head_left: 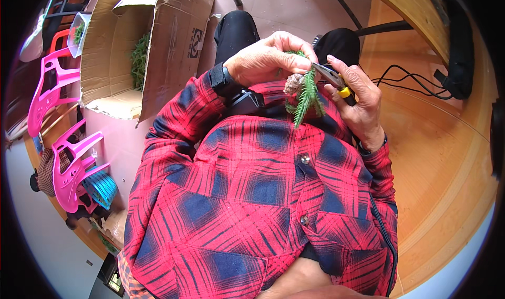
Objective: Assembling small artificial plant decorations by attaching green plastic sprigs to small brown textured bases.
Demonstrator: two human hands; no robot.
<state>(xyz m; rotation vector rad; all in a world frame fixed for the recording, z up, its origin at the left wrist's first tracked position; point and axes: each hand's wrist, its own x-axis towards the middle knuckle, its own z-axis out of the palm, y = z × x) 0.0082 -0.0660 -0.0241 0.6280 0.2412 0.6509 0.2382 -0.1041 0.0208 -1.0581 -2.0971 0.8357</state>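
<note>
Above my lap, my left hand (271,59) pinches the upper end of a green artificial pine sprig (305,102) between thumb and fingers. A pale brownish pine cone (293,84) hangs beside its needles. My right hand (357,91) is closed around pliers (329,75) with black and yellow handles. Their metal jaws point left and meet the top of the sprig by my left thumb. Just what the jaws grip there is too small to tell.
An open cardboard box (176,52) with green sprigs (139,62) inside stands to the left. Beyond it are pink plastic chairs (68,178) and a blue basket (101,187). A wooden tabletop (415,9) is at upper right, with black cables (410,80) below.
</note>
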